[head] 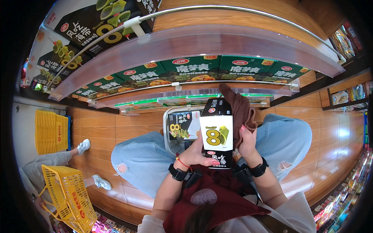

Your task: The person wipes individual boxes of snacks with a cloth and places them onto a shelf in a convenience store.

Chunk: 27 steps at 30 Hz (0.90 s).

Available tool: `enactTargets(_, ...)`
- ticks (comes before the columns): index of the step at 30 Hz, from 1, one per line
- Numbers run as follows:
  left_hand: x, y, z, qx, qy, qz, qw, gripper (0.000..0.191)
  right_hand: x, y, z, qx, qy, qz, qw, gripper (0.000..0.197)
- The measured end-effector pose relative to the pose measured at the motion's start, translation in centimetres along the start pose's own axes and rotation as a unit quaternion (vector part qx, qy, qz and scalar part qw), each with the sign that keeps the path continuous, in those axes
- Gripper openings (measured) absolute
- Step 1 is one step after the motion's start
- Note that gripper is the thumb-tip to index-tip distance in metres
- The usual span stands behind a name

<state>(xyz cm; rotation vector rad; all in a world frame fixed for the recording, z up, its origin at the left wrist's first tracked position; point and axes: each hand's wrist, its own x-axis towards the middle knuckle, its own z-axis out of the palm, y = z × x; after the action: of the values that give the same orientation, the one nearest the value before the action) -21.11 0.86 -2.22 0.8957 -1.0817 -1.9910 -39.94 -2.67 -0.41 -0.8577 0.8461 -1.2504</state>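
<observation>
My left hand (pixel 192 154) grips the lower left side of a black-and-white snack carton (pixel 215 128), its thumb across the front. The carton shows a large number and a green kelp picture. A brown cloth (pixel 237 104) is bunched in my right hand (pixel 247 141) and lies against the carton's right side. Between my knees stands a pale plastic basket (pixel 166 116), partly hidden by the carton and my left arm. Another black-and-white carton (pixel 183 123) lies in it, picture side up.
Ahead, green snack cartons (pixel 192 70) line a shelf behind a metal rail (pixel 174 84). Larger black cartons (pixel 87 32) fill the upper left shelf. Stacked yellow baskets (pixel 52 131) stand at left. Nearby, a person holds a yellow basket (pixel 65 195). Packaged goods (pixel 335 201) line the lower right.
</observation>
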Motion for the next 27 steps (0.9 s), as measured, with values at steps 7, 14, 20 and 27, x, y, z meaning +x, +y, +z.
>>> enactTargets(7,-0.6,-0.1,-0.5,-0.152,0.042,0.042,0.987,0.105,-0.7,1.3,0.7,-0.052,0.025,0.032,0.998,0.034)
enactTargets(14,-0.3,-1.1,-1.3,-0.11,0.105,0.055,0.987,0.108,-4.3,1.9,0.7,-0.059,0.033,0.083,0.994,0.025)
enactTargets(20,0.6,0.5,-0.5,-0.106,0.11,0.066,0.986,0.119,-3.8,-0.2,1.0,-0.013,-0.064,0.046,0.997,0.024)
enactTargets(27,2.1,0.3,0.0,0.08,0.123,0.159,0.976,0.138,-1.4,-2.0,2.3,-0.176,-0.05,-0.095,0.979,0.024)
